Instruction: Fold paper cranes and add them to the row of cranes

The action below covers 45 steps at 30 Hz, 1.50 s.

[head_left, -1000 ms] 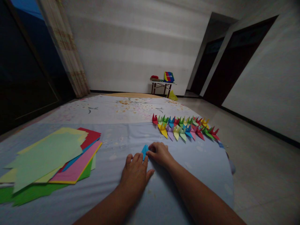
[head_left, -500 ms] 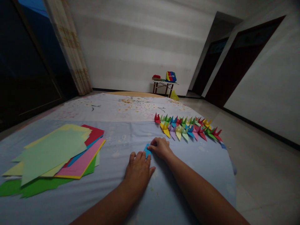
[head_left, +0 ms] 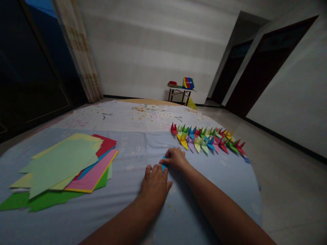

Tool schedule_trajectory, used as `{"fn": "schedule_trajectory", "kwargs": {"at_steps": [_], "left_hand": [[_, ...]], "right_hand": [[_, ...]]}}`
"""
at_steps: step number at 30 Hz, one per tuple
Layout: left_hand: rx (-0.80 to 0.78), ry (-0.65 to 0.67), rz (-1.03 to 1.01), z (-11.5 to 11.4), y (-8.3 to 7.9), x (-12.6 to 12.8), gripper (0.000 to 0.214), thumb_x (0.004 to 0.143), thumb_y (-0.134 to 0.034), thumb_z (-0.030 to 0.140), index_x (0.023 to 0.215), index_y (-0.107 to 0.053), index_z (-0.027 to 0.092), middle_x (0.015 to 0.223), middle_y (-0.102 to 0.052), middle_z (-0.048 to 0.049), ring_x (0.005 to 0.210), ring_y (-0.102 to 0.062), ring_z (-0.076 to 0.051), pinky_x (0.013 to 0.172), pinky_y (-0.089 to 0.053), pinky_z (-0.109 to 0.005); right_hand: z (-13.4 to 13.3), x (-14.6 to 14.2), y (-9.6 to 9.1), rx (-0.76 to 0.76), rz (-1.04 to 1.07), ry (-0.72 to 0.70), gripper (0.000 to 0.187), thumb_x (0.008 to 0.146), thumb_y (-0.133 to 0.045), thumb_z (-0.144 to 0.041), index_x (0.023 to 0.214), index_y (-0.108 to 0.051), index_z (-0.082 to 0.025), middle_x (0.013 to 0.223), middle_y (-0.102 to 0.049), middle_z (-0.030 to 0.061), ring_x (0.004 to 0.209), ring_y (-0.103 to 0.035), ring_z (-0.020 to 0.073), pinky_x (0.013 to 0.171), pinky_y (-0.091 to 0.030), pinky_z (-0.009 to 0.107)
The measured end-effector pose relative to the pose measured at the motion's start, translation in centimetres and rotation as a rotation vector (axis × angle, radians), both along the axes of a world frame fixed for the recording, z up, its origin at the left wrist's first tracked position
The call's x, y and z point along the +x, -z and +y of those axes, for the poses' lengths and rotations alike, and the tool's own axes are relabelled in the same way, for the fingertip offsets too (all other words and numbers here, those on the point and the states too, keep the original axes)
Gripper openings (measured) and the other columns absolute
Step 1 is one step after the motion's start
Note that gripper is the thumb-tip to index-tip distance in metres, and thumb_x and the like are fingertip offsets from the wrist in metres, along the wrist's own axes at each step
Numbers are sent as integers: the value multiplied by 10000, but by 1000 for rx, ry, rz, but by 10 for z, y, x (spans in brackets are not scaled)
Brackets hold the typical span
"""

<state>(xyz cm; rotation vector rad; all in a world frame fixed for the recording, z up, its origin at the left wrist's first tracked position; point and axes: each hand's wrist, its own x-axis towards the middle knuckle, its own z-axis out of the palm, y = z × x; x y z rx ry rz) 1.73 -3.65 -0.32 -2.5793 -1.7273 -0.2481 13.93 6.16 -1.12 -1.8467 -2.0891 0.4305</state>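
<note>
Folded blue paper [head_left: 164,167] on a cloth-covered counter [head_left: 130,207], between left hand [head_left: 154,182] and right hand [head_left: 176,158]
Left hand palm down, fingertips on the paper's near end, thumb spread, its grip apart; right hand's grip clamped on the far part; coloured sheets [head_left: 63,160] overlap at left, paper cranes [head_left: 211,144] stand in rows at right

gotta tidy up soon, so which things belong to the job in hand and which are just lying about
Seems part of the job:
blue paper at the fingers
coloured sheets
folded paper birds

Seems just lying about:
multicoloured box-like item
red item
yellow item
</note>
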Motion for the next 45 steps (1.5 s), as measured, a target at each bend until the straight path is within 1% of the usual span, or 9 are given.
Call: {"fn": "schedule_trajectory", "kwargs": {"at_steps": [5,11,18,21,25,30,34,39,45], "left_hand": [[2,-4,26,-1,1,0,414,845,-482,341,1202,-538,138,1182,-581,-152,1123,-452,-296,965,-242,-484],[2,1,34,-1,0,0,408,851,-472,343,1206,-535,152,1207,-568,-151,1135,-445,-293,966,-238,-485],[4,-8,46,-1,1,0,398,858,-459,357,1197,-542,167,1209,-568,-140,1139,-445,-283,975,-234,-482],[2,-15,46,-1,-1,1,388,854,-464,361,1185,-550,177,1178,-585,-126,1123,-454,-277,978,-234,-478],[-4,-19,40,-1,-2,1,395,846,-473,355,1188,-543,169,1136,-600,-124,1105,-458,-279,975,-237,-475],[35,-16,-29,-2,3,0,422,857,-431,410,1185,-540,169,1153,-577,-136,1116,-435,-292,967,-228,-486],[60,-18,-117,0,6,-1,410,868,-398,423,1202,-519,216,1174,-554,-117,1124,-421,-284,949,-241,-476],[70,5,-202,7,7,-6,340,870,-411,388,1147,-549,251,1148,-557,-98,1092,-443,-261,924,-260,-456],[118,-25,-336,19,5,-20,185,832,-497,302,960,-614,238,1016,-611,-43,1014,-486,-229,887,-270,-416]], "right_hand": [[8,2,3,-23,38,29,422,555,-669,-610,735,-650,-230,830,-631,37,915,-476,241,723,-283,326],[12,3,6,-21,94,71,393,607,-631,-612,681,-656,-227,739,-653,29,912,-502,231,743,-283,337],[14,3,3,98,82,143,283,683,-638,-493,702,-665,-212,727,-664,19,820,-539,183,711,-294,292],[9,7,1,98,102,60,307,686,-630,-511,718,-670,-209,728,-662,12,815,-542,176,713,-294,284],[1,9,-1,6,34,-76,339,652,-644,-544,708,-673,-211,742,-665,16,849,-527,197,735,-282,305],[-3,9,-6,86,-69,-60,271,744,-599,-463,757,-680,-205,808,-673,51,858,-518,201,743,-283,313],[-9,15,-11,87,-7,-93,321,798,-518,-484,763,-681,-210,795,-678,43,849,-530,196,761,-286,317],[-17,19,-6,-26,109,-122,216,732,-608,-426,754,-677,-222,748,-673,4,792,-545,170,732,-299,299],[-22,22,3,36,194,-135,171,728,-624,-368,780,-662,-209,778,-659,3,800,-534,162,733,-301,297]]}}
